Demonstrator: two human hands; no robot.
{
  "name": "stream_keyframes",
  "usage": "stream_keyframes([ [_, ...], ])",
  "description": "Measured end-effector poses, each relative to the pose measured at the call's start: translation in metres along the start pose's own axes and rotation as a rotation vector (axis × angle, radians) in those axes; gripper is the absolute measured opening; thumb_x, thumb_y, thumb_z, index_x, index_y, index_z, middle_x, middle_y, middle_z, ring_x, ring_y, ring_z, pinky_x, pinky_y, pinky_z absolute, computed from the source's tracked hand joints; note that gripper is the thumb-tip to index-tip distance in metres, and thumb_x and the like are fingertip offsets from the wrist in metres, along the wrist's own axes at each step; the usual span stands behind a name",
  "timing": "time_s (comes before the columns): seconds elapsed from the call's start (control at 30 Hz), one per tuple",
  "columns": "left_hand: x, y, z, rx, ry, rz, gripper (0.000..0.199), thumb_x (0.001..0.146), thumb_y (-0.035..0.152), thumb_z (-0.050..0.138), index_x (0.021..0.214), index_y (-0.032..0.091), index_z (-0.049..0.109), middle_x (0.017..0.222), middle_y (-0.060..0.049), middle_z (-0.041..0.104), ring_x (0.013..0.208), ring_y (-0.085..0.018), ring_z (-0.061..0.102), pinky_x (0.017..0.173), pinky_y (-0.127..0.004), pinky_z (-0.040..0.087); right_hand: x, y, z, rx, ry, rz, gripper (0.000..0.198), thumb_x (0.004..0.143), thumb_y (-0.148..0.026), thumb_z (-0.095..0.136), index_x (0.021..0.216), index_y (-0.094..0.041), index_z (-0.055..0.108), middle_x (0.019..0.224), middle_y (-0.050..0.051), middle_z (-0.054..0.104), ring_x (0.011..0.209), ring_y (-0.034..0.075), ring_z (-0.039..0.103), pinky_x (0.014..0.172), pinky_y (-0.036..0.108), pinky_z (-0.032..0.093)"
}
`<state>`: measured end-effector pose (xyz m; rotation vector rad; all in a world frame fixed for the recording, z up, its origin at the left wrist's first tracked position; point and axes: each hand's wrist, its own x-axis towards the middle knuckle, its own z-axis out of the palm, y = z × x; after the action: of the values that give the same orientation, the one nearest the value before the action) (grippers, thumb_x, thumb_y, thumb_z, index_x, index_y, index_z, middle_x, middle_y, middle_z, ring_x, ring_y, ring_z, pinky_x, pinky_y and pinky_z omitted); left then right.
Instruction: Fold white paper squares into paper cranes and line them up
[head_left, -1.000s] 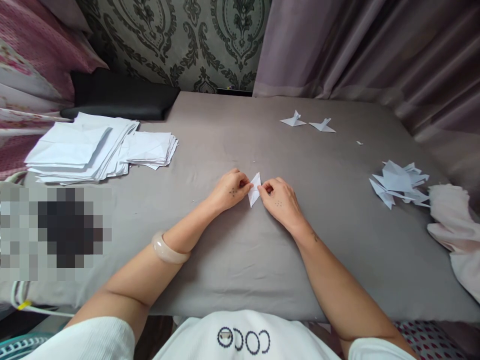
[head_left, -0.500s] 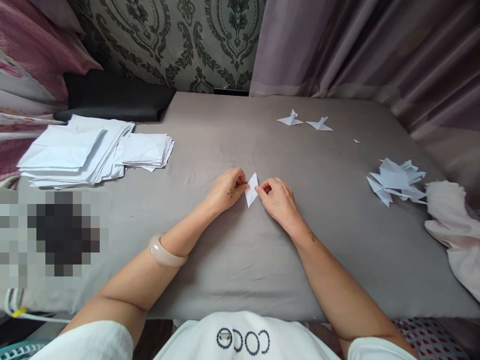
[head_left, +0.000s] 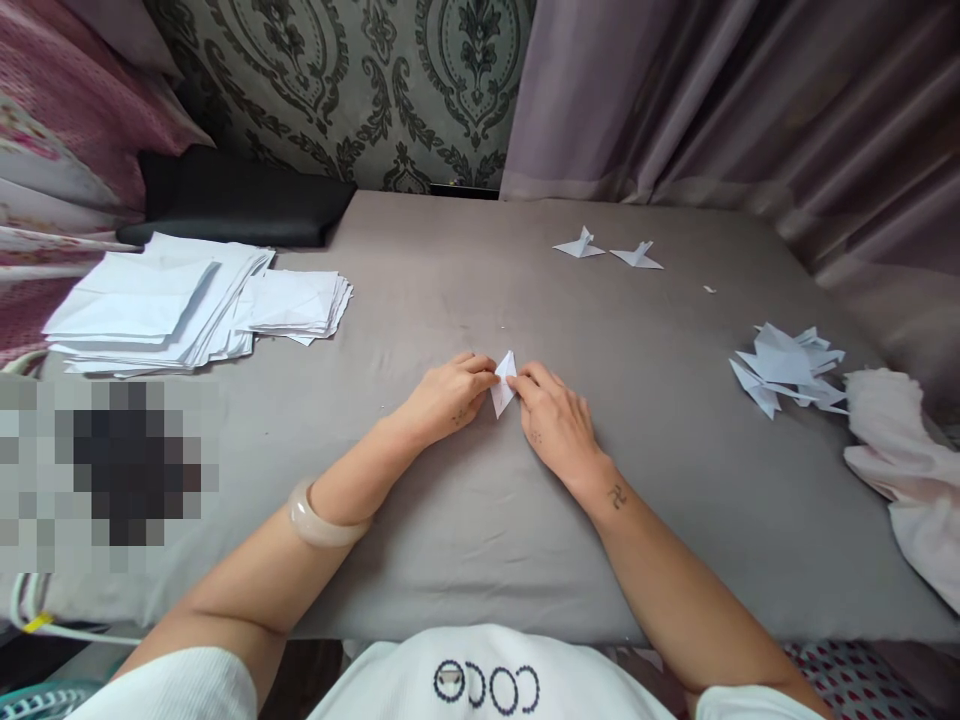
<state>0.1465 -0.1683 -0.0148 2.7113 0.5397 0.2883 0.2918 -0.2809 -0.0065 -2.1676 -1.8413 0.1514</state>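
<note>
A small folded white paper [head_left: 505,388], shaped like a narrow diamond, is between my two hands at the middle of the grey-covered table [head_left: 450,560]. My left hand [head_left: 456,396] pinches its left edge between thumb and fingers. From the other side, my right hand [head_left: 556,418] has its thumb and curled index finger closed on the right edge. The paper's upper and lower points stick out past my fingertips; its side corners are hidden by them.
Stacked white sheets [head_left: 127,300] and a smaller paper pile [head_left: 292,303] lie at the left. Two folded paper cranes [head_left: 580,244] stand at the back, with a heap of folded paper pieces [head_left: 791,365] at the right beside a pale cloth [head_left: 892,440]. A black folded item [head_left: 240,200] sits back left.
Both hands have turned slightly, the fingers of each now lying flatter over the paper's edges. The folded paper stays in nearly the same spot, and the camera view has shifted a little.
</note>
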Motion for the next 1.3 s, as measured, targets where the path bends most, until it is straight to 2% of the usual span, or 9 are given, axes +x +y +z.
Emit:
stream_keyframes([
  [0.23, -0.005, -0.004, -0.008, -0.087, 0.032, -0.045, 0.037, 0.077, 0.006, 0.042, 0.094, 0.021, 0.071, 0.114, -0.004, 0.065, 0.098, -0.021, 0.059, 0.077, -0.03, 0.049, -0.008, 0.003, -0.012, -0.087, -0.059, -0.025, 0.037, 0.09, -0.008, 0.037, 0.1, -0.026, 0.068, 0.109, 0.006, 0.064, 0.085, 0.02, 0.057, 0.055, 0.031, 0.03],
  [0.4, 0.004, -0.001, -0.001, -0.345, 0.162, -0.329, 0.021, 0.077, 0.015, 0.049, 0.083, 0.017, 0.069, 0.1, -0.006, 0.064, 0.075, -0.014, 0.058, 0.07, -0.027, 0.048, -0.006, 0.004, -0.013, -0.03, -0.059, 0.013, 0.035, 0.089, -0.008, 0.04, 0.097, -0.026, 0.07, 0.109, 0.005, 0.064, 0.086, 0.019, 0.058, 0.055, 0.03, 0.031],
  [0.5, 0.01, 0.001, 0.003, -0.403, 0.222, -0.441, 0.018, 0.081, 0.027, 0.055, 0.084, 0.015, 0.067, 0.095, -0.007, 0.059, 0.073, -0.014, 0.056, 0.072, -0.029, 0.047, -0.003, 0.006, -0.011, 0.053, -0.036, 0.064, 0.034, 0.087, -0.01, 0.041, 0.097, -0.025, 0.07, 0.109, 0.004, 0.064, 0.083, 0.018, 0.059, 0.058, 0.029, 0.035],
  [0.57, 0.012, 0.002, 0.006, -0.397, 0.21, -0.444, 0.019, 0.081, 0.031, 0.059, 0.084, 0.015, 0.067, 0.095, -0.007, 0.057, 0.078, -0.016, 0.055, 0.075, -0.031, 0.047, -0.002, 0.007, -0.009, 0.113, -0.014, 0.093, 0.034, 0.086, -0.01, 0.042, 0.097, -0.025, 0.07, 0.109, 0.004, 0.063, 0.082, 0.017, 0.06, 0.06, 0.029, 0.037],
  [0.77, 0.013, 0.0, 0.012, -0.431, 0.192, -0.439, 0.009, 0.078, 0.023, 0.062, 0.079, 0.015, 0.067, 0.094, -0.007, 0.055, 0.084, -0.018, 0.052, 0.078, -0.033, 0.045, 0.001, 0.01, -0.004, 0.252, 0.03, 0.148, 0.03, 0.082, -0.011, 0.042, 0.09, -0.023, 0.068, 0.107, 0.004, 0.064, 0.08, 0.016, 0.06, 0.066, 0.028, 0.042],
  [0.9, 0.01, 0.0, 0.008, -0.536, 0.207, -0.392, 0.013, 0.081, 0.028, 0.061, 0.078, 0.016, 0.064, 0.09, -0.006, 0.059, 0.074, -0.014, 0.052, 0.069, -0.028, 0.043, 0.006, 0.015, 0.0, 0.453, 0.062, 0.243, 0.024, 0.08, -0.015, 0.048, 0.096, -0.02, 0.065, 0.101, 0.005, 0.067, 0.075, 0.015, 0.061, 0.075, 0.03, 0.046],
  [1.03, 0.007, 0.003, 0.002, -0.746, 0.163, -0.311, 0.021, 0.084, 0.036, 0.059, 0.083, 0.015, 0.063, 0.075, -0.001, 0.061, 0.063, -0.01, 0.05, 0.06, -0.023, 0.039, 0.011, 0.019, 0.0, 0.728, 0.036, 0.329, 0.042, 0.076, -0.032, 0.064, 0.116, -0.019, 0.059, 0.104, 0.006, 0.067, 0.068, 0.013, 0.06, 0.077, 0.032, 0.048],
  [1.17, 0.007, 0.008, 0.001, -0.923, 0.178, -0.238, 0.023, 0.081, 0.036, 0.065, 0.086, 0.015, 0.06, 0.074, 0.0, 0.061, 0.064, -0.009, 0.052, 0.061, -0.022, 0.041, 0.011, 0.016, -0.009, 0.985, -0.066, 0.297, 0.033, 0.075, -0.042, 0.067, 0.098, -0.019, 0.068, 0.087, 0.003, 0.069, 0.066, 0.013, 0.058, 0.066, 0.028, 0.046],
  [1.3, 0.008, 0.013, -0.001, -1.22, 0.282, -0.32, 0.034, 0.077, 0.036, 0.071, 0.099, 0.016, 0.056, 0.082, -0.002, 0.065, 0.074, -0.012, 0.059, 0.072, -0.026, 0.046, 0.011, 0.011, -0.016, 1.302, -0.111, 0.392, 0.026, 0.069, -0.04, 0.075, 0.081, -0.018, 0.069, 0.072, 0.0, 0.066, 0.061, 0.011, 0.056, 0.054, 0.024, 0.042],
])
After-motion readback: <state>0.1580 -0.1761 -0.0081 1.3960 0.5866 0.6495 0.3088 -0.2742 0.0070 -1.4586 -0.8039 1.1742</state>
